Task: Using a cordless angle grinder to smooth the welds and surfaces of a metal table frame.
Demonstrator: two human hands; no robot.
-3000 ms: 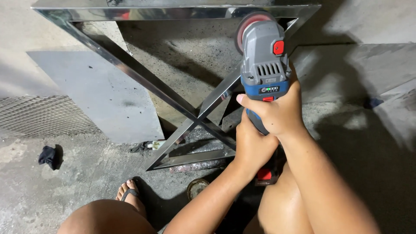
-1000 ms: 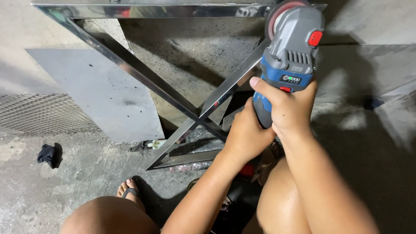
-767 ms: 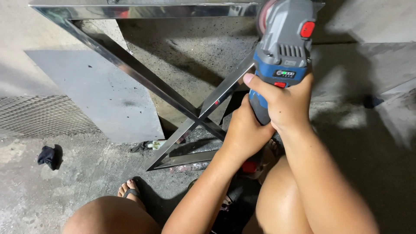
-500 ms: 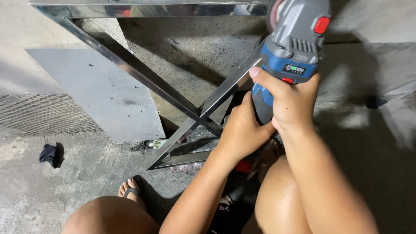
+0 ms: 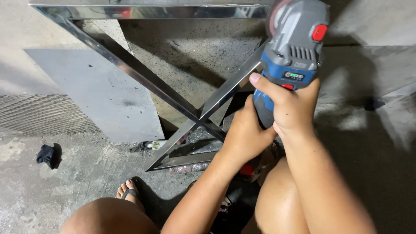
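Near the top right: grinder (image 5: 294, 56), grey and blue, red button on its head, held in both hands.
Grinder head: up against the top rail of the frame (image 5: 143, 76), where the diagonal bar meets the rail; disc mostly hidden behind the body.
Right hand (image 5: 294, 106): clenched round the blue body of the grinder, thumb laid across the front just under the small indicator panel.
Left hand (image 5: 245, 134): wrapped round the lower end of the grinder, just below and touching the right hand; fingers hidden on the far side.
Frame: polished metal, flat top rail along the upper edge, two diagonal bars crossing in an X near mid-picture, lower ends resting on the floor (image 5: 56, 186).
Sheet (image 5: 99, 99): flat grey panel, leaning or lying behind the left diagonal; cannot tell which.
Mesh (image 5: 39, 115): grey expanded metal at the left edge, beside the sheet.
Rag (image 5: 45, 154): dark, crumpled, on the floor at the left, well apart from the frame.
Foot (image 5: 129, 193): in a sandal, on the floor below the crossing.
Knees: left (image 5: 108, 216) at the bottom edge, right (image 5: 277, 208) beneath the right forearm.
Floor: rough concrete, dusty and stained.
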